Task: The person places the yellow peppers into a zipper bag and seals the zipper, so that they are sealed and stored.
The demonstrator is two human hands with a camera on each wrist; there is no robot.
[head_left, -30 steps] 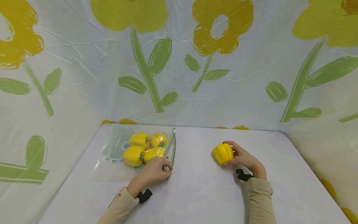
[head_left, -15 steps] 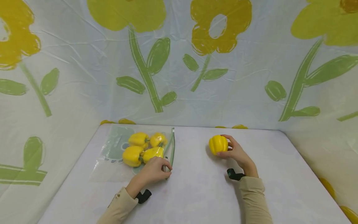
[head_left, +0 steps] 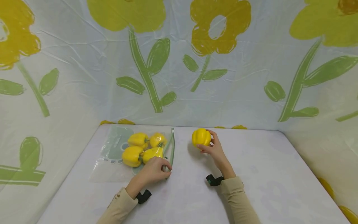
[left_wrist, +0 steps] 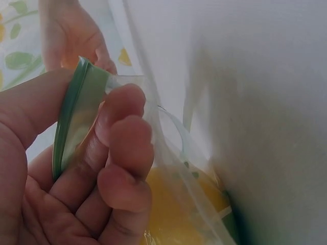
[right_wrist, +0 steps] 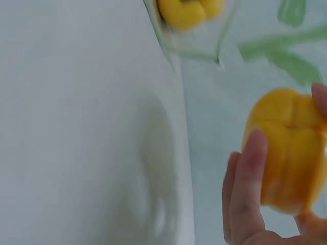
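My left hand (head_left: 153, 170) pinches the green-edged mouth of a clear zip bag (head_left: 107, 171), and in the left wrist view the green zip strip (left_wrist: 71, 117) runs between its thumb and fingers. Inside the bag lie several yellow bell peppers (head_left: 132, 156) and a yellow pear-shaped piece (head_left: 153, 154). To the right of the bag's mouth, my right hand (head_left: 214, 151) grips another yellow bell pepper (head_left: 201, 137) above the table. The right wrist view shows this bell pepper (right_wrist: 286, 148) between the thumb and fingers.
A pale table (head_left: 268, 174) carries the bag on its left half. White cloth walls (head_left: 240, 102) with printed flowers stand at the back and both sides. A black wrist camera (head_left: 213, 180) sits under each wrist.
My right hand has carried its bell pepper leftward and upward, nearer the bag's mouth. The left hand and the bag stay in place.
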